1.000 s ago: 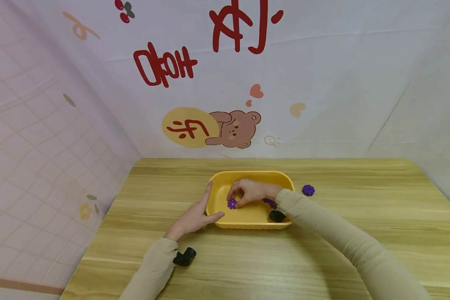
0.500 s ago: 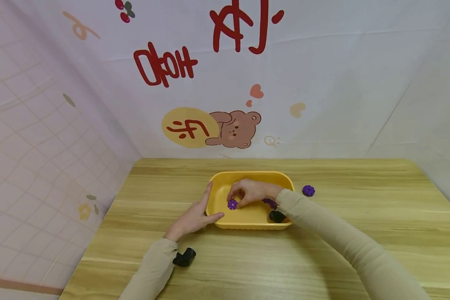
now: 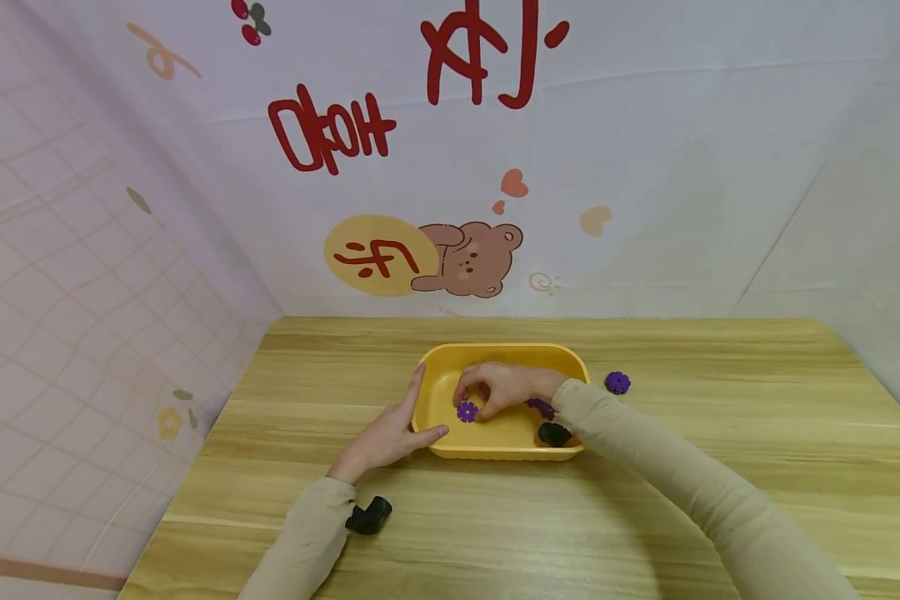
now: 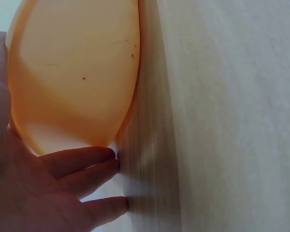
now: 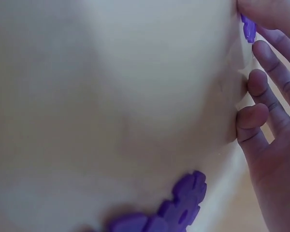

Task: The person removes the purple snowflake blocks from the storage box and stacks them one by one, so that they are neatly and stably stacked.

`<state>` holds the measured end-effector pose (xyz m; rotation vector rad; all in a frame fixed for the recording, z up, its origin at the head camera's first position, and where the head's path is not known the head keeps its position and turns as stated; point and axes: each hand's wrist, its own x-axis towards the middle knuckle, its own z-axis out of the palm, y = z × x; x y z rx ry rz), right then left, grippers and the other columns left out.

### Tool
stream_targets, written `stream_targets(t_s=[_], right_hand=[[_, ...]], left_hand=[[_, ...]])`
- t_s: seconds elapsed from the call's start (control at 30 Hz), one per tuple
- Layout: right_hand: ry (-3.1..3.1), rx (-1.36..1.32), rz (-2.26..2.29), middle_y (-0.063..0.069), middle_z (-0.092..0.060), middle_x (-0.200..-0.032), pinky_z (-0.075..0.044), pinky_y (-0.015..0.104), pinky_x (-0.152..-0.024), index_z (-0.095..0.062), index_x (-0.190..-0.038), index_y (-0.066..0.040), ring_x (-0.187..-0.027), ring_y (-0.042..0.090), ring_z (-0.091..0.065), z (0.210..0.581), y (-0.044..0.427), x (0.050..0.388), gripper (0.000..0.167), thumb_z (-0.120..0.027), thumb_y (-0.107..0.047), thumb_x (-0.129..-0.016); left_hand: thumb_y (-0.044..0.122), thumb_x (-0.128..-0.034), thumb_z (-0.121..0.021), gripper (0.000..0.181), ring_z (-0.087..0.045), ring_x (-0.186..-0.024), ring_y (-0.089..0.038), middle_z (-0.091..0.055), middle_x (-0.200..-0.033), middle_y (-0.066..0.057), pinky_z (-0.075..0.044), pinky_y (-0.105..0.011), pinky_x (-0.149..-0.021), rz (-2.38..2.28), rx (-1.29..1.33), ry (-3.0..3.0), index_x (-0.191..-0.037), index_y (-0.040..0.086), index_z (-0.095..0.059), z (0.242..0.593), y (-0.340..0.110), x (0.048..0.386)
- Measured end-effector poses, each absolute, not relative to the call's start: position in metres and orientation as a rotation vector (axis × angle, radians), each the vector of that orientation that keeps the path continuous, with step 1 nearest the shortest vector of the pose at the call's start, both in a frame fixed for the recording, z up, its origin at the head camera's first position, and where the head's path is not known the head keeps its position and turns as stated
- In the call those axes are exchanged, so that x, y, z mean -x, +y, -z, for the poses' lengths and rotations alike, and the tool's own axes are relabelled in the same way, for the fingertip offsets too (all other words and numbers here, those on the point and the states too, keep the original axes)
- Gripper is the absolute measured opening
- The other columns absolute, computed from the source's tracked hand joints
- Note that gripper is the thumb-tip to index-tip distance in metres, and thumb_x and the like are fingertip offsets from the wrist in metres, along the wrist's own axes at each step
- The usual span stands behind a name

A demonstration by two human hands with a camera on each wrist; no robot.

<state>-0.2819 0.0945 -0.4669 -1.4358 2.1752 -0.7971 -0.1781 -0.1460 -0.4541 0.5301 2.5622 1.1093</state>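
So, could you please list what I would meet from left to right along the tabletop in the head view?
Left hand, purple disc held by the right hand, purple cluster in the yellow tub, purple piece on the table.

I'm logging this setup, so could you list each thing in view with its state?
Yellow tub: upright, open-topped, on the table
Left hand: fingers spread, touching the tub's left end
Right hand: inside the tub, fingers curled
Small purple flower: between the right hand's fingers
Purple pieces: inside the tub, partly hidden
Outside purple flower: lying right of the tub
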Motion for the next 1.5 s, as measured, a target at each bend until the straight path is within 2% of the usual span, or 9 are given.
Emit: stream_targets(t_s=[0.13, 0.2, 0.43, 0.6, 0.73, 0.9, 1.13, 1.5], right_hand=[[2.179, 1.442, 0.791, -0.001, -0.06, -0.105, -0.041, 0.027, -0.089, -0.068, -0.108, -0.007, -0.096, 0.013, -0.052, 0.467, 0.093, 0.281, 0.034, -0.077, -0.009, -0.076], [2.181, 1.438, 0.792, -0.001, -0.061, -0.105, -0.041, 0.028, -0.09, -0.068, -0.108, -0.006, -0.096, 0.013, -0.053, 0.467, 0.093, 0.28, 0.034, -0.077, -0.009, -0.076], [2.253, 1.427, 0.8, -0.003, -0.061, -0.101, -0.043, 0.026, -0.085, -0.068, -0.103, -0.008, -0.091, 0.011, -0.053, 0.468, 0.091, 0.279, 0.031, -0.079, -0.015, -0.075], [2.273, 1.416, 0.88, -0.004, -0.061, -0.097, -0.045, 0.027, -0.077, -0.068, -0.101, -0.009, -0.085, 0.014, -0.054, 0.465, 0.092, 0.279, 0.029, -0.078, -0.015, -0.075], [2.26, 1.385, 0.99, -0.003, -0.061, -0.095, -0.047, 0.03, -0.072, -0.067, -0.102, -0.007, -0.082, 0.018, -0.056, 0.459, 0.095, 0.28, 0.029, -0.078, -0.012, -0.075], [2.284, 1.353, 1.046, -0.003, -0.062, -0.095, -0.049, 0.035, -0.072, -0.066, -0.103, -0.008, -0.085, 0.02, -0.057, 0.448, 0.099, 0.281, 0.03, -0.077, -0.01, -0.076], [2.257, 1.33, 1.132, 0.001, -0.062, -0.095, -0.05, 0.044, -0.07, -0.065, -0.105, -0.006, -0.089, 0.031, -0.059, 0.424, 0.106, 0.281, 0.029, -0.075, -0.006, -0.078], [2.323, 1.334, 1.114, -0.002, -0.064, -0.096, -0.052, 0.039, -0.071, -0.064, -0.106, -0.008, -0.088, 0.018, -0.059, 0.383, 0.135, 0.275, 0.029, -0.076, -0.012, -0.079]], left_hand=[[0.048, -0.0907, -0.064, 0.103, -0.054, -0.08, -0.016, -0.058, -0.092, -0.005, -0.043, -0.037, -0.083, -1.106, -0.529, 2.567, -0.155, 0.018, 0.011, 0.454, -0.146, 0.178], [0.048, -0.0907, -0.064, 0.103, -0.054, -0.08, -0.016, -0.058, -0.093, -0.005, -0.044, -0.037, -0.083, -1.105, -0.528, 2.568, -0.155, 0.017, 0.011, 0.453, -0.146, 0.178], [0.048, -0.0908, -0.064, 0.103, -0.053, -0.077, -0.016, -0.057, -0.088, -0.005, -0.044, -0.036, -0.08, -1.093, -0.526, 2.575, -0.155, 0.017, 0.011, 0.452, -0.145, 0.177], [0.048, -0.0908, -0.064, 0.103, -0.054, -0.081, -0.016, -0.059, -0.095, -0.006, -0.044, -0.039, -0.086, -1.104, -0.535, 2.573, -0.155, 0.016, 0.011, 0.452, -0.145, 0.177], [0.047, -0.0914, -0.064, 0.103, -0.055, -0.081, -0.015, -0.061, -0.095, -0.005, -0.043, -0.039, -0.087, -1.121, -0.555, 2.556, -0.155, 0.016, 0.012, 0.453, -0.145, 0.178], [0.047, -0.0917, -0.063, 0.103, -0.055, -0.079, -0.013, -0.062, -0.095, -0.004, -0.044, -0.038, -0.084, -1.135, -0.58, 2.55, -0.155, 0.016, 0.012, 0.455, -0.146, 0.179], [0.045, -0.0919, -0.064, 0.103, -0.055, -0.076, -0.014, -0.061, -0.09, -0.005, -0.045, -0.038, -0.082, -1.118, -0.585, 2.56, -0.154, 0.016, 0.013, 0.456, -0.147, 0.178], [0.046, -0.0905, -0.065, 0.104, -0.056, -0.084, -0.016, -0.063, -0.105, -0.011, -0.043, -0.04, -0.089, -1.122, -0.561, 2.564, -0.155, 0.017, 0.011, 0.455, -0.146, 0.178]])
